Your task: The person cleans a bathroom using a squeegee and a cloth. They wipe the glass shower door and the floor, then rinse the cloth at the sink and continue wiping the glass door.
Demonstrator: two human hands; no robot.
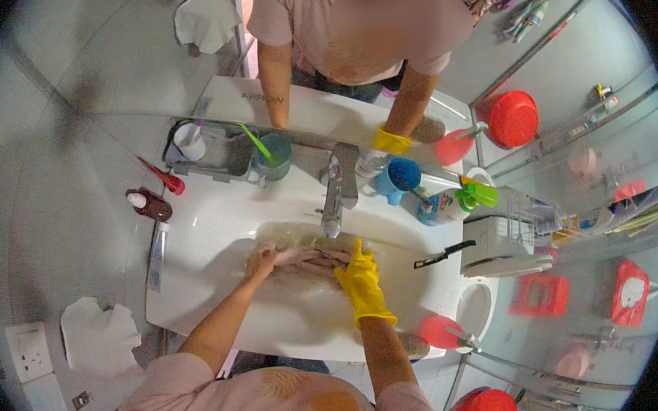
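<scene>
A wet, pinkish-brown cloth (310, 263) lies stretched and bunched in the white washbasin (207, 281), in shallow water below the chrome faucet (333, 206). My left hand (261, 263) is bare and closed around the cloth's left end. At the right end, my right hand (364, 284) wears a yellow rubber glove. Its thumb side presses on the cloth, while one gloved finger points up toward the faucet; the other fingers partly hide what they grip.
Along the back ledge stand a teal cup (273, 166) with a green toothbrush, a blue cup (399, 182) and a green-topped pump bottle (453, 204). A black-handled knife (446, 255) lies on the right rim. Tubes and a dark bottle (150, 204) line the left edge. Behind is a mirror.
</scene>
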